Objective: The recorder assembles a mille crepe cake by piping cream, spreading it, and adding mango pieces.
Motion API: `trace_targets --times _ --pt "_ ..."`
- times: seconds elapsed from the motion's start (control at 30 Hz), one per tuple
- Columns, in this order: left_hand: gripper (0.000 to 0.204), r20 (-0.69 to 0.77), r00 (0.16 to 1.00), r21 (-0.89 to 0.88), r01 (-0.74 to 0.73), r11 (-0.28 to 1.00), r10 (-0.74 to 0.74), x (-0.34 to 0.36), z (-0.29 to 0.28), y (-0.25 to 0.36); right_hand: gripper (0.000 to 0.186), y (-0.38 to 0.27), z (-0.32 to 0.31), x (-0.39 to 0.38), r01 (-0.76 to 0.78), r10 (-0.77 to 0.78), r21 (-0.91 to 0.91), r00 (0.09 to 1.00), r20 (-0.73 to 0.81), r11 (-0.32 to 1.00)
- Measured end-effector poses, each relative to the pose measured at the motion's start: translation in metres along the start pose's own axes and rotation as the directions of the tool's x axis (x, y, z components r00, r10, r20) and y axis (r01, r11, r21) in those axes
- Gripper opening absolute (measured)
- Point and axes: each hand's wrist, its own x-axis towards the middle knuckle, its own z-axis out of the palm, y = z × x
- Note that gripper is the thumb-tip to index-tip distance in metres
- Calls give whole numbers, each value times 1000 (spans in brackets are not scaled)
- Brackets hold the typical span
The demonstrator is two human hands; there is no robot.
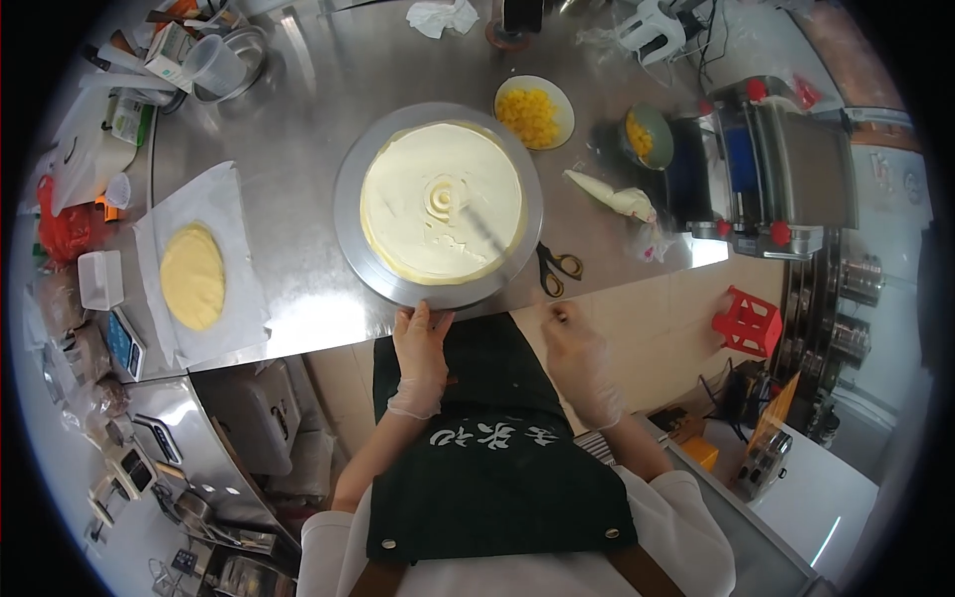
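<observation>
Head view, my only line of sight. The cream (438,199) covers a round on the metal turntable (448,298), which stands near the front edge of the bench (288,129). A ring of swirled ridges marks its middle; rougher smears lie just below.

Left hand (420,348): at the turntable's near rim, fingers extended and close together, tips apparently touching the metal. I cannot tell whether they pinch the rim or only rest there.

Right hand (579,358): blurred, fingers curled, apparently around the handle of a spatula (484,231). The blade, also blurred, slants across the cream toward the centre. I cannot resolve each finger, nor whether the blade presses or skims.

Risks, my judgement:
- Blade tilted too steeply: an edge could gouge the cream or expose the layer beneath.
- Turntable spun unevenly by the left fingertips: ridges would likely deepen on one side.
- Too much pressure outward: cream could spill past the round's border onto the metal.
- Clear gloves, if greasy: either grip might slip.
- Right elbow swung wide: I note scissors (548,261) just beside the turntable, with the piping bag (625,201) farther right; a knock could send the scissors off the bench edge.
- White bowl (568,109) of diced fruit (527,114) near the far rim: a long stroke could catch it.
</observation>
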Motion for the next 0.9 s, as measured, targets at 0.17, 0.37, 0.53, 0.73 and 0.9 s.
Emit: trace_targets --times 0.17,0.37,0.53,0.73,0.9 --pt "19 5 1000 4 9 1000 -9 4 -3 0 64 18 8 14 180 -201 -184 975 -99 966" --pt "13 -30 999 35 -29 999 30 7 -11 3 62 14 -9 26 128 -128 -9 992 -5 992" --pt "10 -39 999 15 -24 1000 24 5 -7 8 63 23 1 41 143 -129 124 985 -116 982" --pt "6 -74 997 13 -21 1000 22 4 -5 7 65 5 2 36 303 -305 -112 952 -1 946" --pt "6 -76 997 25 -22 999 24 4 -5 9 61 36 -2 52 167 -199 -167 959 -203 972"
